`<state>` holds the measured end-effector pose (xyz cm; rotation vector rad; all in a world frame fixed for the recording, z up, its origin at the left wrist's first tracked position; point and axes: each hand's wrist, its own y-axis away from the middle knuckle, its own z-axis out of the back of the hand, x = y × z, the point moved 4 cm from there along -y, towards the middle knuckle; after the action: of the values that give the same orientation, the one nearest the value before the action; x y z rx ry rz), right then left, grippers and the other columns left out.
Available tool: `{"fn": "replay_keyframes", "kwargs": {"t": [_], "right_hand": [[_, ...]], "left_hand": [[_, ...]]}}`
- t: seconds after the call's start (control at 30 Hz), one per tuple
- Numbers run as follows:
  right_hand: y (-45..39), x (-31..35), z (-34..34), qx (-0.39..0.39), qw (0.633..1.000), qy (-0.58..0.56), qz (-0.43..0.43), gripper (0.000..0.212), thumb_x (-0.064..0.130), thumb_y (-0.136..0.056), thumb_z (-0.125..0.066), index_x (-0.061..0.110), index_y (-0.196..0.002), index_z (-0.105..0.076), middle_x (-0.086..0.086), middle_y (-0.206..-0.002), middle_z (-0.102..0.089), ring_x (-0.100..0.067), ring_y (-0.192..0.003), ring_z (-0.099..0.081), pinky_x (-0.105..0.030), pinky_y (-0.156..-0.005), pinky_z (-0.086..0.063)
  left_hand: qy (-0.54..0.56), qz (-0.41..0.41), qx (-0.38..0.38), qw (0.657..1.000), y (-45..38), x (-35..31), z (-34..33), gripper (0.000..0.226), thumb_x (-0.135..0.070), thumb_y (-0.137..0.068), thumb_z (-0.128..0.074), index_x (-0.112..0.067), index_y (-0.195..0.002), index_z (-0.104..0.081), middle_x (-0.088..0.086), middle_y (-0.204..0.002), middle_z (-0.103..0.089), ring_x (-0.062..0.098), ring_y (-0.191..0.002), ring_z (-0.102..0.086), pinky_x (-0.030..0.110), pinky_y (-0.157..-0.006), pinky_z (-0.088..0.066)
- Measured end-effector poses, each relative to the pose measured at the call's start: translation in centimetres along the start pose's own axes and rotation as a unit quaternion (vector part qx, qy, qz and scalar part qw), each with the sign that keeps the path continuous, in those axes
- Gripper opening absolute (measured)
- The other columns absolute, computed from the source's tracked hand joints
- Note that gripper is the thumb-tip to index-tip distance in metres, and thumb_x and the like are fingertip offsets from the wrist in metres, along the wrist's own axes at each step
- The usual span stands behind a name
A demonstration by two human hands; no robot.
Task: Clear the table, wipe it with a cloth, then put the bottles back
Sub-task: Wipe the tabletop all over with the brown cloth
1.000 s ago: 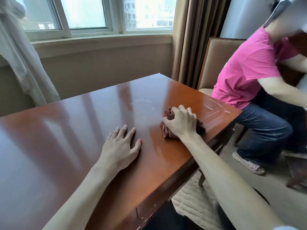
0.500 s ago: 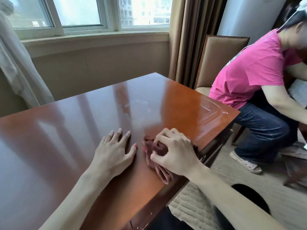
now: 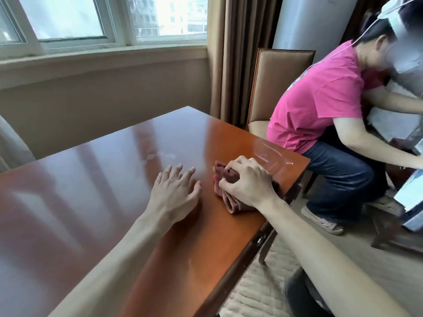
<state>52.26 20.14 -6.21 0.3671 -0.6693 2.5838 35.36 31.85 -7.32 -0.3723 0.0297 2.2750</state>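
Note:
A glossy reddish-brown wooden table [image 3: 114, 179] fills the left and middle of the head view. A bunched dark red cloth [image 3: 225, 195] lies on it close to the right edge. My right hand [image 3: 247, 184] presses down on the cloth with its fingers curled into the fabric. My left hand [image 3: 174, 193] rests flat on the tabletop just left of the cloth, fingers spread, holding nothing. Wet streaks [image 3: 272, 152] shine on the table's far right corner. No bottles are in view.
A person in a pink shirt [image 3: 320, 101] sits bent forward on a tan upholstered chair [image 3: 274, 76] right beside the table's right edge. Brown curtains [image 3: 233, 53] and a window [image 3: 103, 19] stand behind. Carpet [image 3: 263, 289] lies below the table edge.
My right hand dragged the cloth toward me along the right edge, then pushed it a little back outward. My left hand stayed flat on the table.

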Motion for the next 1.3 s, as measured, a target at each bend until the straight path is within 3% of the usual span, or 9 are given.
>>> {"fn": "replay_keyframes", "kwargs": {"t": [0.13, 0.3, 0.43, 0.57, 0.73, 0.87, 1.3], "right_hand": [[-7.3, -4.2, -2.1, -0.003, 0.999, 0.024, -0.045, 0.037, 0.062, -0.078, -0.06, 0.033, -0.097, -0.072, 0.005, -0.113, -0.066, -0.028, -0.106, -0.059, -0.038, -0.09, -0.049], [-16.2, -9.2, -3.9, -0.018, 0.995, 0.033, -0.097, 0.036, 0.061, -0.078, -0.062, 0.029, -0.093, -0.069, -0.001, -0.097, -0.061, -0.036, -0.104, -0.06, -0.039, -0.085, -0.049], [-18.9, -11.1, -4.5, -0.025, 0.991, 0.039, -0.124, 0.035, 0.059, -0.078, -0.063, 0.029, -0.093, -0.07, -0.003, -0.099, -0.061, -0.037, -0.106, -0.06, -0.043, -0.088, -0.051], [-14.3, -9.0, -3.7, -0.017, 0.993, 0.031, -0.11, 0.034, 0.059, -0.079, -0.064, 0.029, -0.094, -0.069, 0.0, -0.099, -0.061, -0.032, -0.104, -0.058, -0.04, -0.086, -0.049], [-1.6, -3.1, -0.3, -0.009, 0.999, 0.005, -0.04, 0.035, 0.061, -0.076, -0.054, 0.03, -0.088, -0.067, 0.013, -0.099, -0.061, -0.019, -0.097, -0.055, -0.033, -0.082, -0.043], [4.6, -0.8, 1.8, 0.001, 1.0, -0.008, 0.009, 0.031, 0.058, -0.076, -0.058, 0.032, -0.09, -0.068, 0.017, -0.101, -0.061, -0.013, -0.095, -0.055, -0.031, -0.082, -0.043], [-16.5, -14.5, -2.0, -0.038, 0.984, 0.08, -0.158, 0.036, 0.057, -0.083, -0.063, 0.022, -0.088, -0.066, -0.006, -0.1, -0.065, -0.036, -0.103, -0.062, -0.039, -0.08, -0.045]], "left_hand": [[0.004, 0.008, -0.006, 1.0, -3.5, 0.3, -1.3, 0.058, -0.059, -0.101, -0.03, -0.041, -0.156, -0.029, 0.003, -0.167, -0.022, 0.026, -0.155, -0.007, 0.046, -0.126, -0.008], [-0.002, 0.031, -0.013, 0.999, -5.3, 1.4, -3.3, 0.07, -0.071, -0.091, -0.012, -0.048, -0.156, -0.023, -0.004, -0.169, -0.014, 0.02, -0.156, -0.001, 0.043, -0.126, -0.001], [-0.008, 0.033, -0.023, 0.999, -5.4, 1.4, -3.2, 0.073, -0.072, -0.089, -0.01, -0.048, -0.156, -0.022, -0.005, -0.169, -0.014, 0.019, -0.156, -0.001, 0.042, -0.126, -0.001], [-0.008, 0.033, -0.017, 0.999, -5.5, 1.3, -3.1, 0.073, -0.071, -0.089, -0.012, -0.047, -0.156, -0.025, -0.003, -0.168, -0.016, 0.021, -0.156, -0.003, 0.043, -0.126, -0.003], [-0.006, 0.023, -0.005, 1.0, -5.2, 1.4, -3.1, 0.063, -0.067, -0.098, -0.024, -0.044, -0.157, -0.025, 0.0, -0.169, -0.015, 0.024, -0.156, -0.004, 0.045, -0.126, -0.003], [-0.006, 0.017, -0.003, 1.0, -5.0, 1.3, -3.0, 0.062, -0.065, -0.099, -0.025, -0.043, -0.157, -0.024, 0.002, -0.169, -0.014, 0.024, -0.156, -0.003, 0.045, -0.126, -0.003], [-0.004, 0.026, -0.024, 0.999, -5.5, 1.4, -3.2, 0.072, -0.071, -0.089, -0.014, -0.048, -0.155, -0.026, -0.004, -0.168, -0.016, 0.02, -0.156, -0.002, 0.04, -0.126, -0.001]]}}
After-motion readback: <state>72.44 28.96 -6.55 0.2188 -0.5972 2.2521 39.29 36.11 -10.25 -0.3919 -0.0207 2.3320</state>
